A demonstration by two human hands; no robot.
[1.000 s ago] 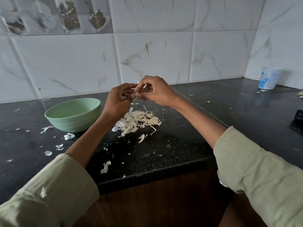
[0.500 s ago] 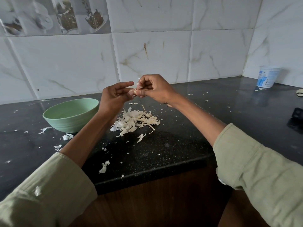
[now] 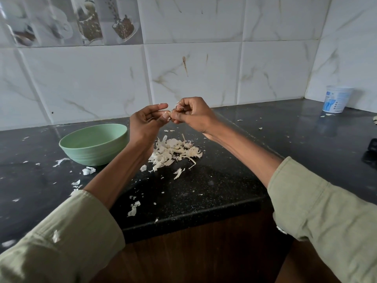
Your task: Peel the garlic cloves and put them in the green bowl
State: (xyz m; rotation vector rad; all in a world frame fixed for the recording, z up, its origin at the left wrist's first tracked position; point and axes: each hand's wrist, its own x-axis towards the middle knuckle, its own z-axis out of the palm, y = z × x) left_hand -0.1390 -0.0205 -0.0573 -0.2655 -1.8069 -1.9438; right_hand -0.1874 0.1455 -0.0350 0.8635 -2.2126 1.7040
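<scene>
You are holding both hands up together above the black counter (image 3: 204, 193), fingertips meeting around a garlic clove (image 3: 167, 115) that is barely showing: only a small pale, slightly pinkish sliver is peeking out between the fingers, so how far its skin is off cannot be told. Your left hand (image 3: 145, 123) is pinching the clove between thumb and a curled finger, with the index finger lying straight above it. Your right hand (image 3: 191, 114) is curling tight against the same spot, its fingertips gripping at the clove's near end, and a thin whitish flake of skin is sticking up just above those fingertips.

Directly below the grip, a heap of papery peels (image 3: 175, 151) is lying on the counter, cream and off-white, curled and shredded, with a few stringy stalk bits. Looser flakes are scattering from it toward you and off to the left. Below and left of the grip, the green bowl (image 3: 93, 145) is sitting upright just beside your left wrist; from this angle its inside is showing only pale green wall. Far to the right of the grip, a white and blue plastic tub (image 3: 336, 100) is standing by the tiled wall.
</scene>
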